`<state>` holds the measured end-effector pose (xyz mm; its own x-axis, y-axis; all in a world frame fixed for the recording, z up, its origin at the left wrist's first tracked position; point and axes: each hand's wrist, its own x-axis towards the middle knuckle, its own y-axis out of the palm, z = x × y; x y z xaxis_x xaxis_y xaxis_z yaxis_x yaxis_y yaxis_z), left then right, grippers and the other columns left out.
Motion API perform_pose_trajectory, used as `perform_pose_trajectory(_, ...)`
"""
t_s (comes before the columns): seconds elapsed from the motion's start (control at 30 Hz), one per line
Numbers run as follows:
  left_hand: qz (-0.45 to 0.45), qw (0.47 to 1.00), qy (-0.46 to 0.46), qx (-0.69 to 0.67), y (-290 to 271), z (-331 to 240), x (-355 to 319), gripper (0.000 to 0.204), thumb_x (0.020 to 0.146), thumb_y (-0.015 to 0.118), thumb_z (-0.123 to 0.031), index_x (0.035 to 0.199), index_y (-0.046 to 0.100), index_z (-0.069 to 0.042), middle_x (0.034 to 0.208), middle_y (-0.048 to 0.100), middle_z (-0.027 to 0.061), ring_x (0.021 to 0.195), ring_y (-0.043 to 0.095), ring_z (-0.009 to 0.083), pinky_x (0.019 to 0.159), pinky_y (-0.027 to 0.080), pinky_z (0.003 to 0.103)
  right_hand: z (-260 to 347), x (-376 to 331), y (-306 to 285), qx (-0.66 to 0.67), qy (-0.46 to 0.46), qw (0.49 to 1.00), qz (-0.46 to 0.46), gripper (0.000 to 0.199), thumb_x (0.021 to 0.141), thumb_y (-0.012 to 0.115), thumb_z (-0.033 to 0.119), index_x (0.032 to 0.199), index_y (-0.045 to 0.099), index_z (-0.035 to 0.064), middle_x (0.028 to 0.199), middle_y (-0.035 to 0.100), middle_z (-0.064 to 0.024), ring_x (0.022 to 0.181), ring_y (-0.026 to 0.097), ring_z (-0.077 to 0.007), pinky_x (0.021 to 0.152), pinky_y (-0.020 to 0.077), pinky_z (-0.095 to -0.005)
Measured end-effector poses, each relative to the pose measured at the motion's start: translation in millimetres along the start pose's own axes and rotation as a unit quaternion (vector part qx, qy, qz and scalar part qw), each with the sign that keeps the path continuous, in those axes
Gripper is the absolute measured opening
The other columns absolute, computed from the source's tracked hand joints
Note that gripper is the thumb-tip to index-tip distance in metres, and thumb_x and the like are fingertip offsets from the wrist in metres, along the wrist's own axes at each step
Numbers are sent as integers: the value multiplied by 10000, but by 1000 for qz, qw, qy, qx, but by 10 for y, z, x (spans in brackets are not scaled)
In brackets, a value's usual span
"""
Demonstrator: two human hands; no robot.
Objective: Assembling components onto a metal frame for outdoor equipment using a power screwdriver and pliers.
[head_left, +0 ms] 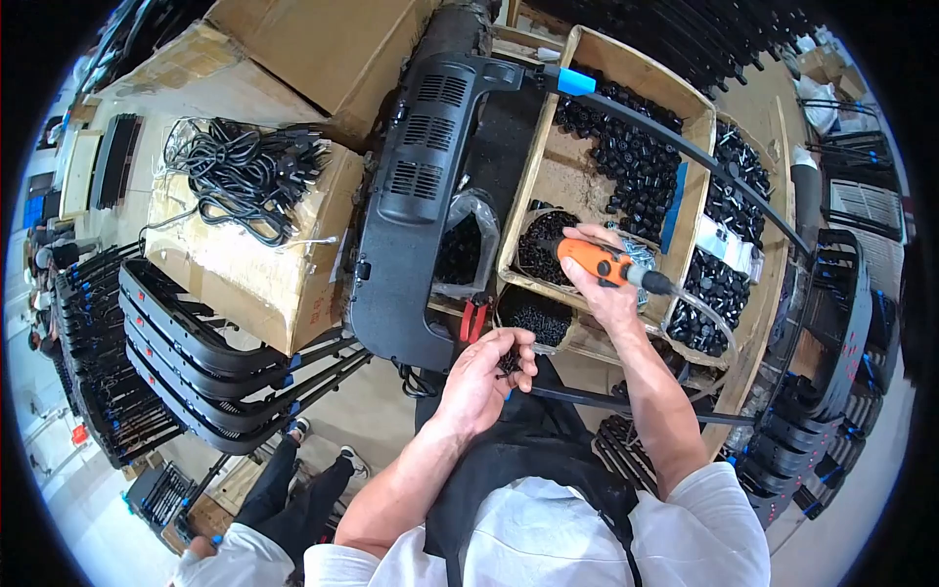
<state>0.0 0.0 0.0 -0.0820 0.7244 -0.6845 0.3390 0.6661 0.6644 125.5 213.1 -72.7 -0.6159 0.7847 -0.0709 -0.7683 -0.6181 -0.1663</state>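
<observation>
— Right hand [599, 279]?
— Wrapped around an orange power screwdriver [599, 262], fingers closed on the grip, tip pointing toward three o'clock. Sitting just right of picture centre, over the wooden parts tray [577, 186].

— And the left hand [484, 377]?
— Just below centre, at about seven o'clock from the screwdriver. Fingers curled inward, pinching what look like small black screws [509, 364]; too small to count.

— Between the two hands?
— A round tub of black screws [535, 315] at the near edge of the tray, and red-handled pliers [472, 318] just beside it at nine o'clock.

— Further out?
— At eleven o'clock, a large black plastic housing [416, 186] with vent slots, standing across the bench. Inside the tray, heaps of black caps [636, 147] toward one o'clock. A thin black bar [675, 137] with a blue tag crossing the tray from twelve toward three o'clock.

— At the edges?
— At nine o'clock, a cardboard box [264, 264] with a bundle of black cables [249, 171] on top; below it, stacked black frames [186, 362]. At seven o'clock, another person's legs [284, 489] in dark trousers.
</observation>
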Motion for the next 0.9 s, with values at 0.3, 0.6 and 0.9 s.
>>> perform_pose_trajectory(0.3,2,998,-58,9,176,-143,582,429,1145,496,-401,1198,690,-23,966,665,41,833,646,155,710,544,315,1121,-478,-273,2,-81,996,-31,547,894,781,-39,1378,531,14,1321,700,-200,1269,666,-299,1111,526,-447)
perform_pose_trajectory(0.6,87,989,-118,-14,371,-336,625,401,1093,604,-443,1063,682,-51,882,656,16,756,637,144,619,521,275,1610,-830,-311,34,-118,992,-19,578,915,793,23,1418,511,51,1326,689,-224,1285,656,-384,1131,501,-541)
perform_pose_trajectory(0.9,30,993,-112,4,377,-21,766,382,1078,617,-479,969,641,-114,723,509,-67,568,437,75,473,300,230,1528,-941,-380,41,-96,992,-69,570,913,789,24,1410,509,40,1307,700,-219,1278,659,-385,1138,491,-551)
